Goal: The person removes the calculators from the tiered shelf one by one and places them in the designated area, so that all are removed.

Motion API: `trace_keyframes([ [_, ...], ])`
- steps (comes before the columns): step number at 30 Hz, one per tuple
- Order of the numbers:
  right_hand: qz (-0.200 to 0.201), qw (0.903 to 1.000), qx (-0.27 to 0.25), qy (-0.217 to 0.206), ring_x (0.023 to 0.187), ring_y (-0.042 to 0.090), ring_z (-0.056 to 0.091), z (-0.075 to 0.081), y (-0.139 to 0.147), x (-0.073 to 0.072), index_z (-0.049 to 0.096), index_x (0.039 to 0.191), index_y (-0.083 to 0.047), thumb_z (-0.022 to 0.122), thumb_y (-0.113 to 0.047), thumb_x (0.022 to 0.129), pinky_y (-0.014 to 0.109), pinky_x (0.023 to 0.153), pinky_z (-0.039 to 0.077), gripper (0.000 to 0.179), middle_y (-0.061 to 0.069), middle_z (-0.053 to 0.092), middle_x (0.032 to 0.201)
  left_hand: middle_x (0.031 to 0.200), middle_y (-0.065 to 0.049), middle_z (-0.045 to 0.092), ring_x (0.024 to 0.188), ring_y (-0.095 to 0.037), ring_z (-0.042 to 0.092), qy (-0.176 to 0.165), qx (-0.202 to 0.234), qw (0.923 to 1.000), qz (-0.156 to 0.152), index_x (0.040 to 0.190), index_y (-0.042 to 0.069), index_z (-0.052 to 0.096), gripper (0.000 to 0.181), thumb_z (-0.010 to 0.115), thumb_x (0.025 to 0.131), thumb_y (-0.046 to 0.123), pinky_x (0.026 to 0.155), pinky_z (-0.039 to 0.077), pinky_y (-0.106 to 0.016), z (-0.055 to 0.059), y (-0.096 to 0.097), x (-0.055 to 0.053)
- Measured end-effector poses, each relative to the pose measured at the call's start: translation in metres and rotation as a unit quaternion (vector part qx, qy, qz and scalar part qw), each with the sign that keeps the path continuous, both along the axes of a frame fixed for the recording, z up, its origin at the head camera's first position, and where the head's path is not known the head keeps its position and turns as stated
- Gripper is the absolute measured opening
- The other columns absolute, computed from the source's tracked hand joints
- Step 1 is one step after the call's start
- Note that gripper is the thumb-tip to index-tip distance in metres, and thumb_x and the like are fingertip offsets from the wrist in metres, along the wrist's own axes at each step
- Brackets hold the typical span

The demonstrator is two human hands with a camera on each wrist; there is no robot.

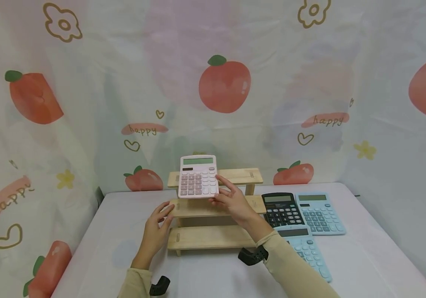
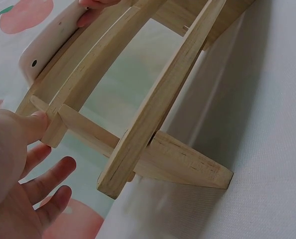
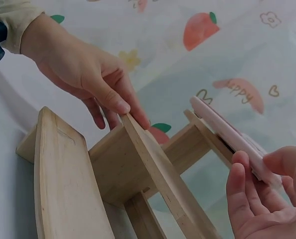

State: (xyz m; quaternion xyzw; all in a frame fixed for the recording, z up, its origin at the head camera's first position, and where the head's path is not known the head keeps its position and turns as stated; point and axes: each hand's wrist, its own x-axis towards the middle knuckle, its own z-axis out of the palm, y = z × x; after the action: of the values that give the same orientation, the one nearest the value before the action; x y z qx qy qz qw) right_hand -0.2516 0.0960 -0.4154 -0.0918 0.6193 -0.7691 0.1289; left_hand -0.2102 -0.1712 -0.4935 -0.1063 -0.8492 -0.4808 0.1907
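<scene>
A pink calculator (image 1: 194, 169) leans upright against the top tier of a three-tier wooden shelf (image 1: 211, 238), its lower edge at the middle tier. My right hand (image 1: 237, 208) holds the calculator by its lower right side, thumb on one face and fingers behind, as the right wrist view shows. At the left end of the middle tier is my left hand (image 1: 153, 234). Its thumb and index finger pinch the board's corner, while the other fingers (image 2: 51, 179) hang loosely below.
Right of the shelf lie a black calculator (image 1: 283, 211) and two light blue ones, the rear one (image 1: 319, 213) beside it and the front one (image 1: 306, 248) overlapping its lower edge. A fruit-print curtain (image 1: 228, 136) stands behind the white table (image 1: 123, 219).
</scene>
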Motion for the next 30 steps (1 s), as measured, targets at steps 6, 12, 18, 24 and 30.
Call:
trace_keyframes([
  [6, -0.002, 1.0000, 0.000, -0.007, 0.088, 0.010, 0.071, -0.001, 0.005, 0.006, 0.030, 0.160, -0.022, 0.048, 0.008, 0.101, 0.021, 0.082, 0.059, 0.069, 0.024, 0.058, 0.139, 0.145, -0.019, 0.058, 0.134, -0.039, 0.055, 0.009, -0.009, 0.9999, 0.005, 0.131, -0.001, 0.066, 0.035, 0.065, 0.097, 0.005, 0.092, 0.055, -0.054, -0.002, 0.000, -0.001],
  [12, 0.005, 0.9999, -0.011, 0.003, 0.089, 0.009, 0.070, -0.004, 0.011, 0.012, 0.028, 0.161, -0.019, 0.048, 0.008, 0.101, 0.022, 0.082, 0.058, 0.069, 0.018, 0.063, 0.131, 0.145, -0.018, 0.057, 0.135, -0.039, 0.054, 0.008, -0.010, 0.9999, 0.004, 0.132, -0.001, 0.066, 0.036, 0.065, 0.097, 0.006, 0.092, 0.055, -0.053, -0.002, 0.000, -0.001],
  [18, 0.011, 0.9998, -0.008, 0.015, 0.090, 0.008, 0.070, -0.002, 0.018, 0.019, 0.025, 0.162, -0.018, 0.047, 0.008, 0.101, 0.021, 0.084, 0.058, 0.070, 0.026, 0.056, 0.141, 0.145, -0.021, 0.057, 0.134, -0.039, 0.054, 0.011, -0.010, 0.9999, 0.004, 0.132, -0.001, 0.066, 0.036, 0.065, 0.097, 0.005, 0.092, 0.055, -0.053, -0.003, 0.001, -0.002],
  [24, 0.020, 0.9991, 0.005, 0.036, 0.092, 0.009, 0.069, -0.004, 0.029, 0.027, 0.023, 0.162, -0.016, 0.048, 0.007, 0.101, 0.021, 0.086, 0.058, 0.070, 0.029, 0.053, 0.143, 0.145, -0.021, 0.057, 0.134, -0.040, 0.055, 0.015, -0.013, 0.9998, 0.005, 0.131, -0.001, 0.066, 0.035, 0.065, 0.097, 0.005, 0.092, 0.055, -0.054, -0.002, 0.001, -0.002],
  [30, 0.026, 0.9980, 0.024, 0.052, 0.094, 0.010, 0.069, -0.002, 0.040, 0.038, 0.024, 0.162, -0.016, 0.049, 0.005, 0.101, 0.022, 0.087, 0.058, 0.070, 0.026, 0.056, 0.141, 0.146, -0.021, 0.056, 0.136, -0.041, 0.053, 0.003, -0.009, 1.0000, 0.002, 0.133, -0.001, 0.065, 0.036, 0.064, 0.097, 0.004, 0.094, 0.054, -0.056, 0.002, 0.001, 0.001],
])
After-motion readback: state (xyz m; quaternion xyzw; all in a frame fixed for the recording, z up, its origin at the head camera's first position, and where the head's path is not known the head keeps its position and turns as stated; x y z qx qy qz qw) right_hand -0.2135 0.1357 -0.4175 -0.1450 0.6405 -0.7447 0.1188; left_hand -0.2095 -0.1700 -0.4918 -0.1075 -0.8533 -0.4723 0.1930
